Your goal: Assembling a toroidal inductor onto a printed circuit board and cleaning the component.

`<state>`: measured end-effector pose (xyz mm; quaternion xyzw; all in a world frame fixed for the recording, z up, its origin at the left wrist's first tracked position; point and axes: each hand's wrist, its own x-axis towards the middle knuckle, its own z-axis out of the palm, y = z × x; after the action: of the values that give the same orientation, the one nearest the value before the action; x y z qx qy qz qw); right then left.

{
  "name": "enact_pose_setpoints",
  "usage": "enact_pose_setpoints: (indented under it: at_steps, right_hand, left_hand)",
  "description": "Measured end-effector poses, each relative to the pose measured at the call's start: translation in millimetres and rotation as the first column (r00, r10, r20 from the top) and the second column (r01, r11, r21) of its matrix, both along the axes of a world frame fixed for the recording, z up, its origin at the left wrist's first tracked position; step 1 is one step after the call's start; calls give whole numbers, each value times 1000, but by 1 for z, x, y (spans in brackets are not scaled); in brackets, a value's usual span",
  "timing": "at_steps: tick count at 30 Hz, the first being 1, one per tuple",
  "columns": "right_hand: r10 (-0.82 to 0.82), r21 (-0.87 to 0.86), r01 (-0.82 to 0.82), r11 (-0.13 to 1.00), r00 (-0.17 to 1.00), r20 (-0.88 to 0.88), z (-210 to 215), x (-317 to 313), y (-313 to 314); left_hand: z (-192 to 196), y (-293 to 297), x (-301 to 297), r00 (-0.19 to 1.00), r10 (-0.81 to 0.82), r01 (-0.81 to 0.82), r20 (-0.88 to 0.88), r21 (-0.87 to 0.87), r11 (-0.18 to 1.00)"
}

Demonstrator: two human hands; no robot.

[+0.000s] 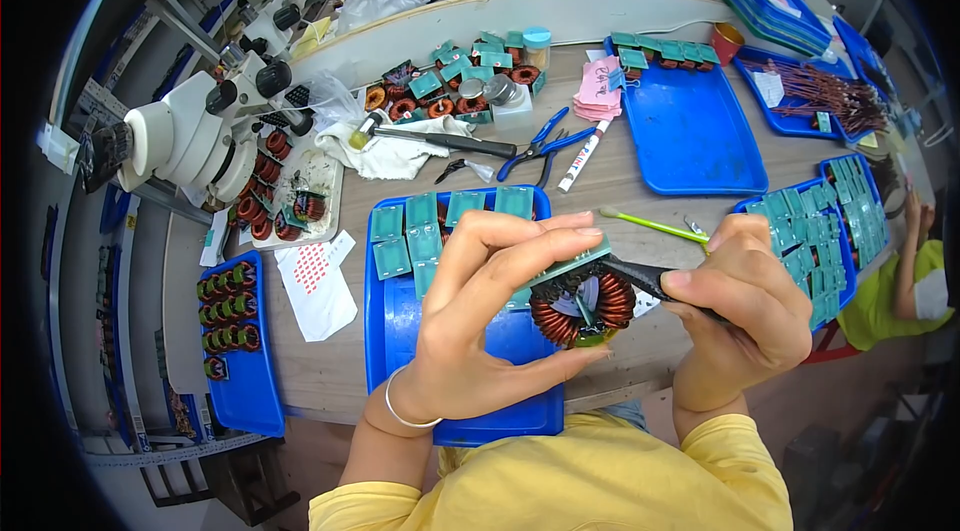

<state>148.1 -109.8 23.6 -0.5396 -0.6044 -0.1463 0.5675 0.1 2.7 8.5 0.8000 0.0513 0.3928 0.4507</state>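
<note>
My left hand grips a toroidal coil of copper wire with a green board on its top edge. The fingers lie over the board and the thumb is below the coil. In my right hand is a slim black pointed tool, perhaps tweezers, its tip at the black underside of the board. Much of its length is hidden by my fingers. Beneath my hands a blue tray holds several green-topped coil parts at its far end.
Behind lie blue-handled pliers, a hammer, a white marker and a green brush. A microscope stands left. Blue trays with coils or boards are on both sides. Another person's arm shows far right.
</note>
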Motion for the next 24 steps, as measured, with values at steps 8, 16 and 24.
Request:
enact_pose_setpoints:
  at_steps: [8, 16, 24]
  right_hand:
    - [-10, 5, 10, 1000, 1000, 4, -1, 0, 0]
    - [-1, -9, 1, 1000, 1000, 23, 1, -1, -2]
    - [-20, -11, 20, 1000, 999, 26, 0, -4, -2]
  left_hand:
    - [0, 1, 0, 1000, -4, 4, -3, 3, 1000]
    - [2, 3, -3, 998, 18, -15, -68, 37, 999]
    - [0, 2, -4, 999, 15, -16, -41, -7, 1000]
